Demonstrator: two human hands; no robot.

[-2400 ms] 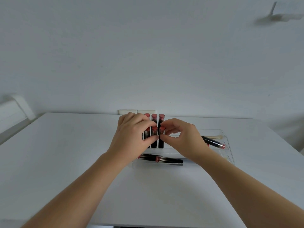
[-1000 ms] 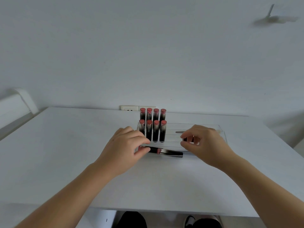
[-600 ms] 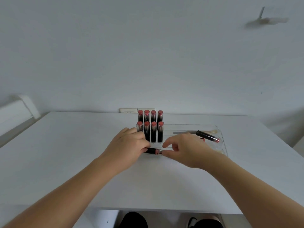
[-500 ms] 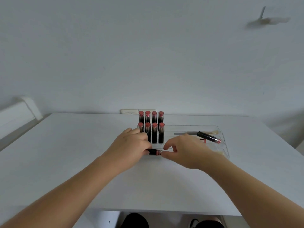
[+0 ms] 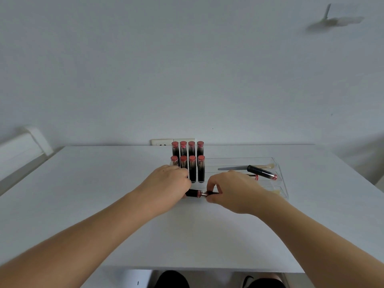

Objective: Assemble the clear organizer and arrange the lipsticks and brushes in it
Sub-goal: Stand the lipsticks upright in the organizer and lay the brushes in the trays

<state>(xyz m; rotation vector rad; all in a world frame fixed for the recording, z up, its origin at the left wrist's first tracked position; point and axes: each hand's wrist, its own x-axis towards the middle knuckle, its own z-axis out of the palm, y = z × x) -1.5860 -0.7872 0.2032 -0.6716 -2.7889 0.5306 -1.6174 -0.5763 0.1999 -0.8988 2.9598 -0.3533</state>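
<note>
Both hands, left hand (image 5: 166,187) and right hand (image 5: 230,190), pinch the lying lipstick (image 5: 196,193) (light, slick, rolls easily); best held mid-barrel.

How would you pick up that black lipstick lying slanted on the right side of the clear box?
Pinch the black lipstick around the middle of its barrel, coming down from above. It lies tilted across the clear organizer, its top side bare and both hands away from it, so fingers fit either side.
</note>
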